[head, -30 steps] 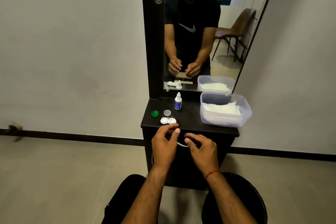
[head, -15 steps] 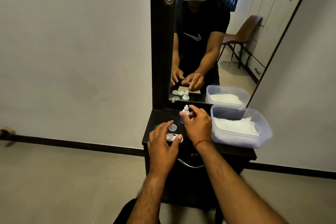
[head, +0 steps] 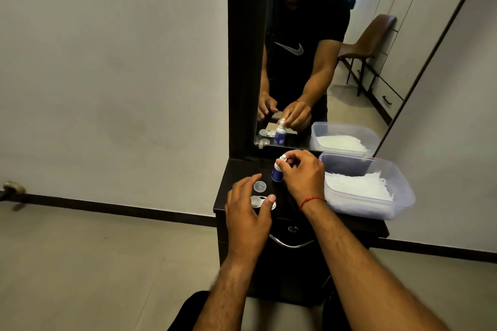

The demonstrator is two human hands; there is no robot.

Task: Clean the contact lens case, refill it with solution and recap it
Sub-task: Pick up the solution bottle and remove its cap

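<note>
A small solution bottle (head: 277, 171) with a blue label and a white tip stands upright on the black dresser top (head: 236, 169). My right hand (head: 302, 174) is closed around its top. The white contact lens case (head: 256, 201) lies uncapped near the front edge, and my left hand (head: 247, 212) hovers over it with fingers spread, the thumb at the case's right well. A clear cap (head: 259, 186) lies just behind the case. The green cap is hidden under my left hand.
A clear plastic tub (head: 376, 207) of white tissues fills the right side of the dresser top. A mirror (head: 322, 62) rises behind the bottle. A drawer with a metal handle (head: 291, 243) lies below the front edge. A bare wall stands to the left.
Both hands rose from the drawer front to the dresser top. My right hand reached the bottle and closed on it; my left hand settled over the lens case and hid the green cap.
</note>
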